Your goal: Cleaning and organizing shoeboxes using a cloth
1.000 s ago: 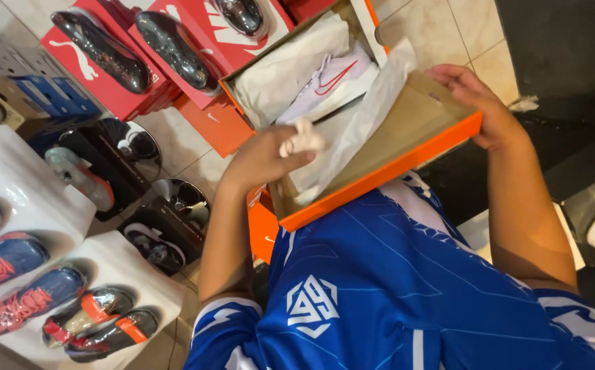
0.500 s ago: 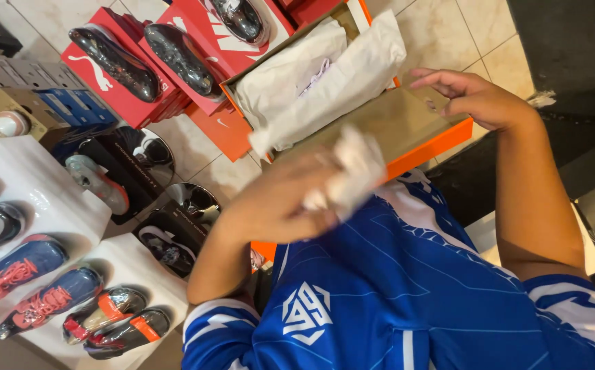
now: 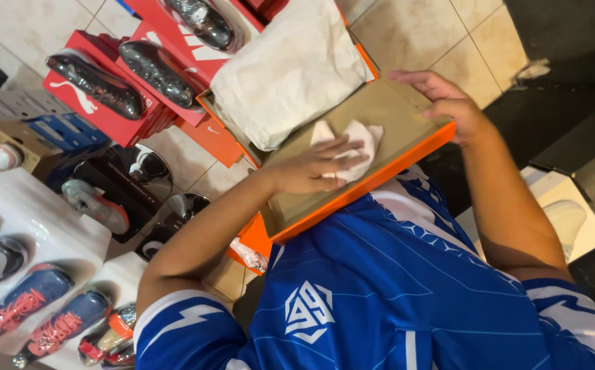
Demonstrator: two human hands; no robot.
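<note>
At the far left, white stands (image 3: 44, 226) carry blue-and-red boots (image 3: 17, 308). Above them, red boxes (image 3: 116, 113) each have a dark shoe (image 3: 95, 83) lying on top. Black boxes (image 3: 130, 181) with more shoes sit on the tiled floor (image 3: 407, 31) between the two groups.

Next comes an open orange box (image 3: 219, 133), its contents covered by white tissue (image 3: 290, 68). The box's lid (image 3: 380, 116) is hinged back toward the person, brown inside up, with its orange rim against the blue jersey (image 3: 393, 288).

The left hand (image 3: 311, 168) rests on the inside of the lid. Its fingers are stretched out and only slightly curled, lying across a white paper wad (image 3: 360, 140) and pressing it flat against the cardboard. They do not close around it. The wad lies near the middle of the lid, just beside the tissue's lower edge.

The right hand (image 3: 448, 103) is at the lid's right corner. Its fingers are bent over the edge and grip it, with the thumb along the side.

Further right, a pale box (image 3: 571, 219) stands on dark flooring.
</note>
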